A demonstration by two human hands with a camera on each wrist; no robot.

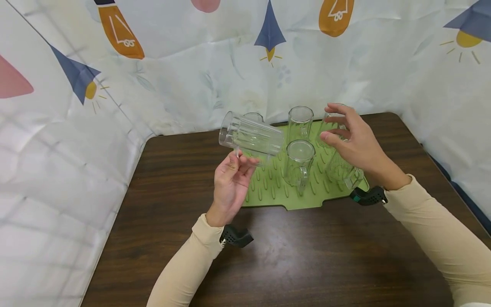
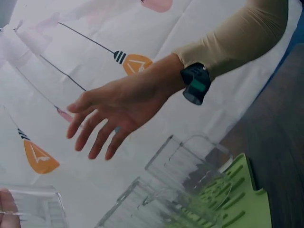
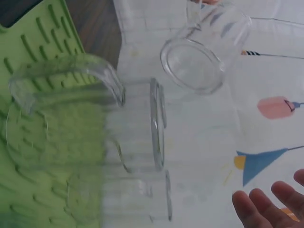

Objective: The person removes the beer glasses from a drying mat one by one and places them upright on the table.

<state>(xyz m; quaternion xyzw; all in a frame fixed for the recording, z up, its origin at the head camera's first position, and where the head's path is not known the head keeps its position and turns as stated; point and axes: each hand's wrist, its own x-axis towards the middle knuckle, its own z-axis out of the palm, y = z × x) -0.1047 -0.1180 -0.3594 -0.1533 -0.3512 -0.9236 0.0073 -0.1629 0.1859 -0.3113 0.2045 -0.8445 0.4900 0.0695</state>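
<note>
A clear ribbed glass mug (image 1: 250,136) is held tilted on its side above the left part of the green drying mat (image 1: 276,187), mouth toward the counter's left edge; nothing shows inside it. The left hand (image 1: 231,181) pinches its handle from below with curled fingers. The mat lies toward the far edge of the dark wooden counter (image 1: 184,221). On the mat stand further clear mugs: one at the far left (image 1: 254,117), partly hidden behind the held mug; one at the far centre (image 1: 300,120); one nearer the centre (image 1: 298,160); all appear empty. The right hand (image 1: 354,140) hovers above the mat's right part with fingers spread and relaxed, holding nothing, over two more mugs (image 1: 343,170).
</note>
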